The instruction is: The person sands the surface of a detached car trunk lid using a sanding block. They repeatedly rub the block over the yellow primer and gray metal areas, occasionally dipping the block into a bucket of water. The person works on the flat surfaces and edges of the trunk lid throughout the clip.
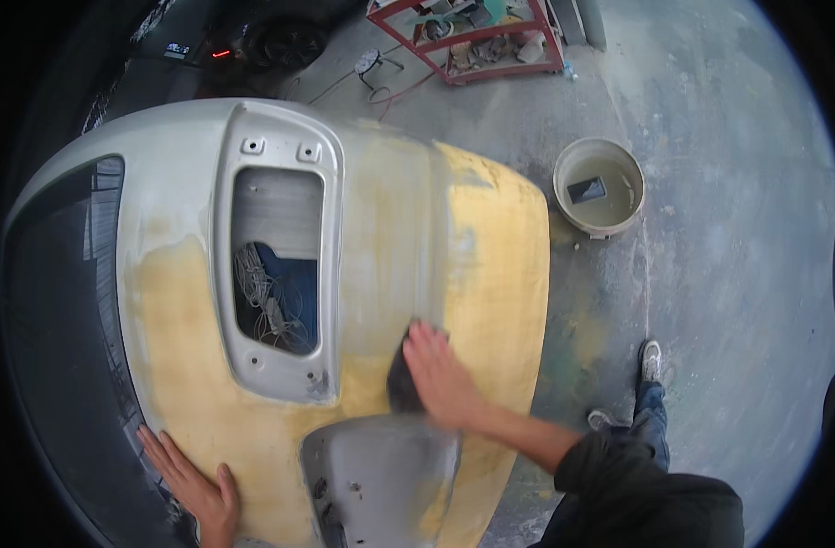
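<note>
Pressing flat, your right hand (440, 374) pins a dark sanding pad (401, 379) against the yellow-filled car panel (490, 265), the pad peeking out at its left edge. Your left hand (194, 484) lies spread, fingers extended, holding nothing, on the panel's lower left.

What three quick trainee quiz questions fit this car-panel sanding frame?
1. True or false: the right hand presses a dark sanding pad on the yellow-coated car panel.
2. Where does the left hand rest? A) flat on the panel's lower edge B) in the bucket C) on the red rack
3. Fill in: the bucket on the floor holds murky water and a dark ____.

Key: 1 true; 2 A; 3 block.
</note>
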Motion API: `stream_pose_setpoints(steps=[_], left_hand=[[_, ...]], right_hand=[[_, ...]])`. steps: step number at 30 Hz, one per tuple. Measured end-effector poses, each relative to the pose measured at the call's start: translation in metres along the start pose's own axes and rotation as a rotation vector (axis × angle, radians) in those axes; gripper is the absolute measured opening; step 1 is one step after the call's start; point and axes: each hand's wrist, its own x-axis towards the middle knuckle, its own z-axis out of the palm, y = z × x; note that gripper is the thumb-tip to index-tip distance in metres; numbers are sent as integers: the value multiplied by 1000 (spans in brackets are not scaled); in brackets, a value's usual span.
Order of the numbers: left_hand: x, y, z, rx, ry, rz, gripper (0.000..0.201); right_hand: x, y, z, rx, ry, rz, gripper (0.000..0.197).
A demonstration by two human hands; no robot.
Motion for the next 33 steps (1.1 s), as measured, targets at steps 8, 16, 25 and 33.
stream_pose_setpoints(steps=[8,16,25,33], left_hand=[[6,8,7,11,55,-4,83],[1,3,7,4,75,-5,83],[8,8,7,14,90,0,82],[4,7,8,24,66,-11,82]], right_hand=[[123,67,-31,214,366,449,90],[-43,-52,-5,306,172,232,92],[135,115,-54,339,377,284,77],[94,111,-45,124,271,143,75]])
